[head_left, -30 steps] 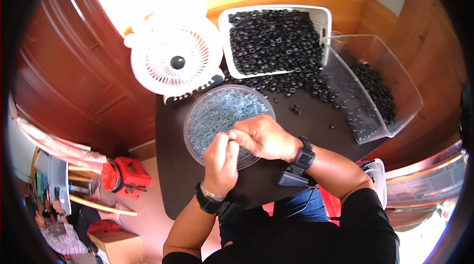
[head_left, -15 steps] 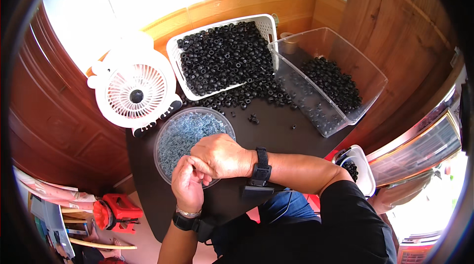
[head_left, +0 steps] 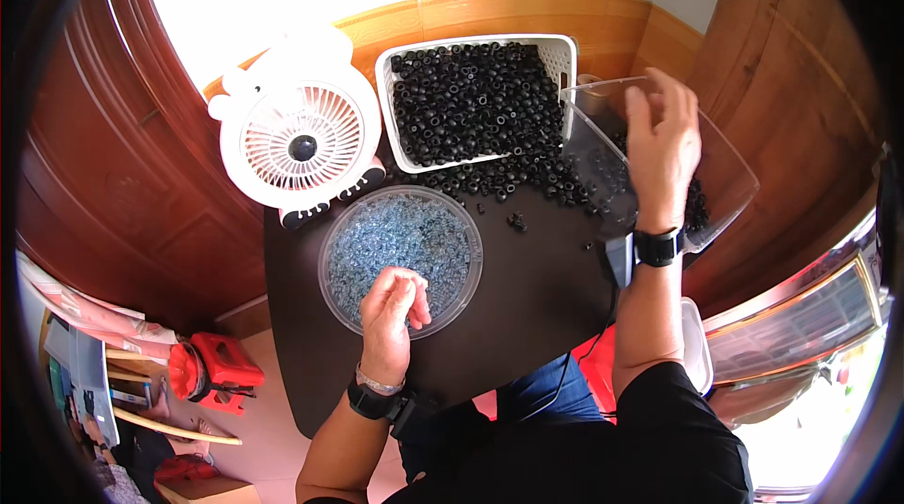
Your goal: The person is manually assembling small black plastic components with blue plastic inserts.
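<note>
My left hand [head_left: 395, 316] is closed, fingers curled in, above the near edge of a round clear tub [head_left: 476, 250]. Whatever it may hold is hidden. Small translucent bluish pieces [head_left: 395, 231] fill the tub. My right hand [head_left: 664, 151] reaches over a clear plastic bin [head_left: 739, 188], with thumb and fingers apart and no object visible in it. Inside the bin lie small black ring-like pieces [head_left: 697, 207], partly hidden by that hand.
A white basket [head_left: 400, 141] heaped with black ring-like pieces [head_left: 471, 104] stands at the back. More pieces spill onto the dark table [head_left: 527, 278]. A white fan [head_left: 301, 146] stands at left. A white container [head_left: 695, 344] is beside my right arm; a red stool [head_left: 226, 363] is on the floor.
My hands were together over the tub. The right one has moved away to the clear bin and opened, while the left stays closed by the tub. The whole view has shifted.
</note>
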`<state>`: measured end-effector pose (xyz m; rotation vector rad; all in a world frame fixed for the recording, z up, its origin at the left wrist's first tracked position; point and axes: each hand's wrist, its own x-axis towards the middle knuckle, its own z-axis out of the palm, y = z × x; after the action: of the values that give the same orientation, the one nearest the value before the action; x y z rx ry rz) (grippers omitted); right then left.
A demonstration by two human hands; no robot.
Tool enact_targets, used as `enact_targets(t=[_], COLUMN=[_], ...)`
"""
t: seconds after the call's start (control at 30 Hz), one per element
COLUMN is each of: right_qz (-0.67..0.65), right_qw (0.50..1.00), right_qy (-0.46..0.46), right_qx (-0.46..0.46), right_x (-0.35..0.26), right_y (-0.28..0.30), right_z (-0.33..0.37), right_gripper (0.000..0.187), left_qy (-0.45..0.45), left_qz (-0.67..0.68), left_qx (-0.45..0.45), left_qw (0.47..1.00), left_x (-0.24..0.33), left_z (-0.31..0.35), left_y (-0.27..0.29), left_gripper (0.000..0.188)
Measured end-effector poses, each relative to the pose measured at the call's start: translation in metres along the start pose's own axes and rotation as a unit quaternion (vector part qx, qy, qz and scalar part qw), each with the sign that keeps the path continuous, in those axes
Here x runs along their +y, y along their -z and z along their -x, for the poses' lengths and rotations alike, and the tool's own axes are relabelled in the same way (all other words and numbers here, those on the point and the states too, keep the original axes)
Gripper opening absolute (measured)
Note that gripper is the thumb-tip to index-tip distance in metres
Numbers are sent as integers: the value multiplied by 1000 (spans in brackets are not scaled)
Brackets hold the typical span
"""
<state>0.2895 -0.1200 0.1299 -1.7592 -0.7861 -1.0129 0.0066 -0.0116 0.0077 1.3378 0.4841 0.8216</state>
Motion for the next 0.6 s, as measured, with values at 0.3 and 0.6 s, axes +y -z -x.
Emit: enact_targets(t=[0.3, 0.6], right_qz=[-140, -84], right_qw=[918, 863], right_qy=[2, 103], right_qx=[-371, -487], right_x=[6, 32], right_y=[-87, -107], right_z=[68, 100], right_gripper=[11, 23], left_qy=[13, 22], left_qz=[46, 26], left_qx=[42, 34], left_qw=[998, 999], left_x=[-5, 0], left_z=[-4, -3], left_y=[10, 7], left_gripper=[21, 20])
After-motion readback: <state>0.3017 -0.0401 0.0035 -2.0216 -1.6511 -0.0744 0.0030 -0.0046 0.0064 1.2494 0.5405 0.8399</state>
